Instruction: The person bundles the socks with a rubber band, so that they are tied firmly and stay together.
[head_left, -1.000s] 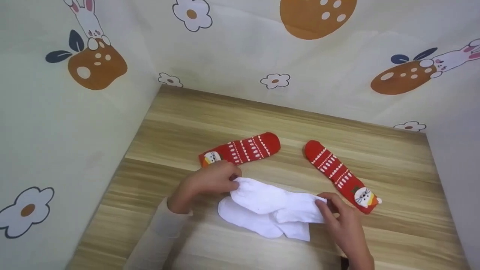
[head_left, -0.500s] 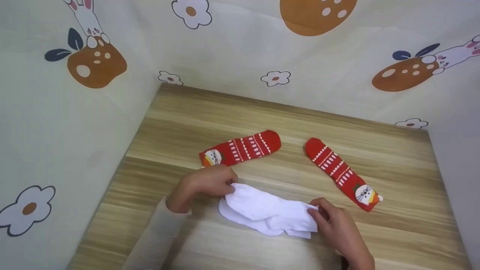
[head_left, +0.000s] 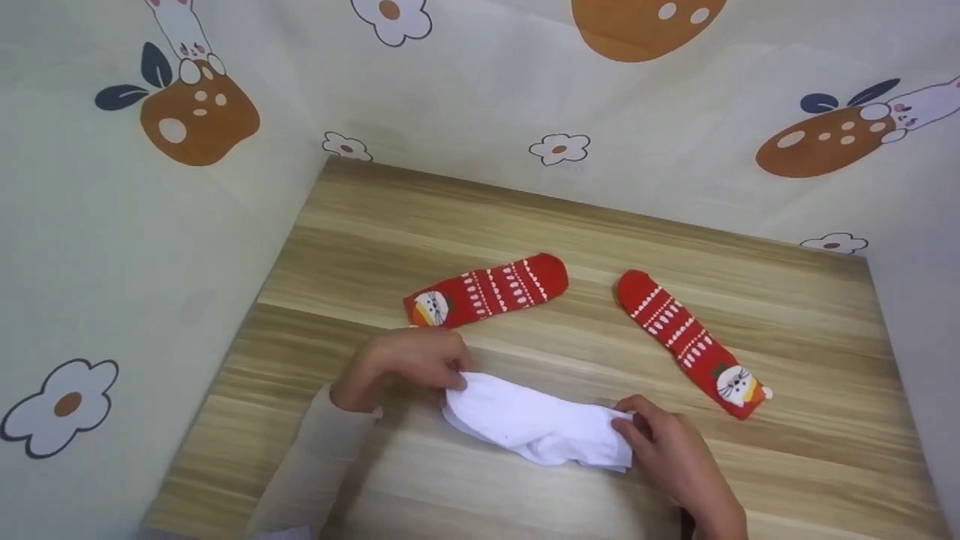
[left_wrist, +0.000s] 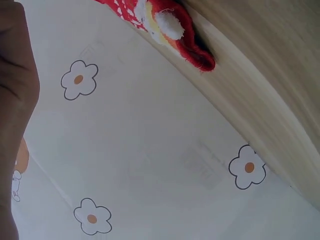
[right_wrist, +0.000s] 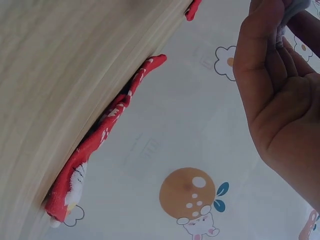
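Two white socks lie one over the other at the front of the table, and the upper white sock almost covers the lower one, whose edge peeks out below. My left hand pinches the toe end of the upper sock. At its cuff end, my right hand pinches the fabric between thumb and fingers. Behind my left hand a red patterned sock lies flat. A second red sock lies slanting beyond my right hand. In the right wrist view, a bit of pale fabric shows at the right hand's fingertips.
The wood-grain table is closed in by pale printed walls at the back and on both sides. Both red socks have a cat face and a small white pompom near the cuff.
The upper white sock has come down toward me and slightly left, lining up over the lower one. Both hands moved with it, keeping their pinch. The red socks stay in place on the table.
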